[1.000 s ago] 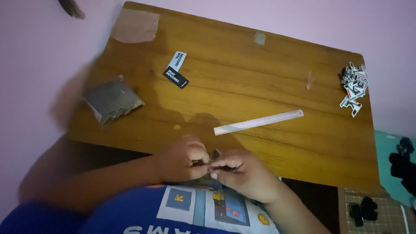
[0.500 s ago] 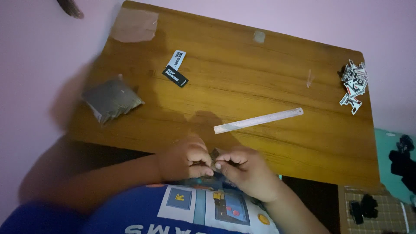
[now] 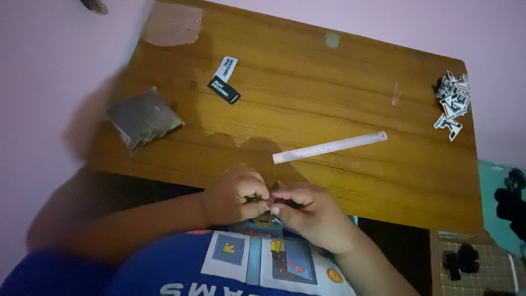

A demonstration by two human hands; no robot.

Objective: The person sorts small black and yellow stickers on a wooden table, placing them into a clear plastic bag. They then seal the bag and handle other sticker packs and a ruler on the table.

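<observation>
Little has shifted since the earlier frames: both hands stay pressed together at the near edge of the surface (image 3: 383, 181), only nudging slightly. The left hand (image 3: 233, 196) and right hand (image 3: 307, 211) are curled, fingertips meeting on a small dark piece (image 3: 272, 204) pinched between them, too small and shadowed to identify. How far the work has got cannot be read. Just beyond the hands lies a metal ruler (image 3: 330, 147); farther out to the left, a grey packet (image 3: 142, 117) and two labels (image 3: 224, 80); far right, a pile of cut stickers (image 3: 452, 105).
</observation>
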